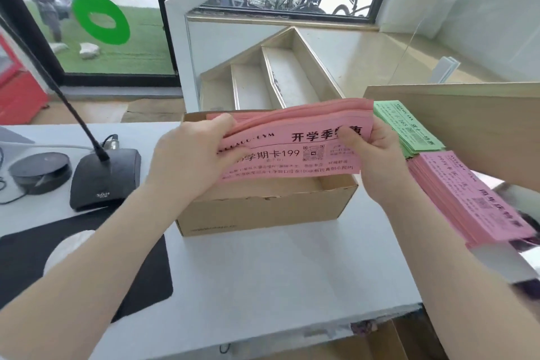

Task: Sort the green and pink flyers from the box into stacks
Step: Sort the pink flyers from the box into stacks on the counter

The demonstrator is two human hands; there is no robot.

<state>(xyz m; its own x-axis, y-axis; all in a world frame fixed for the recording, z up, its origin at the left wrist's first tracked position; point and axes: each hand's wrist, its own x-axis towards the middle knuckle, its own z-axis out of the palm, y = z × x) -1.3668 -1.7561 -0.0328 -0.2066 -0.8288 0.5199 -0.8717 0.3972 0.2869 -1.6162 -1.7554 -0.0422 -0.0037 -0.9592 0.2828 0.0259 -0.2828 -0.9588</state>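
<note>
A bundle of pink flyers [292, 143] with black print is held tilted above the open cardboard box [263, 213] on the white table. My left hand [193, 155] grips the bundle's left end, fingers curled over its top edge. My right hand [371, 155] pinches the right end, thumb on the printed face. To the right of the box lies a stack of green flyers [409, 131], and in front of it a thick stack of pink flyers [467, 199]. The inside of the box is mostly hidden by the bundle.
A black desk microphone base [102, 178] with a gooseneck stands left of the box, beside a round black device [39, 171] and a black mouse pad [87, 266]. A wooden panel [467, 126] rises at the right. White stepped shelving [263, 82] sits behind the box.
</note>
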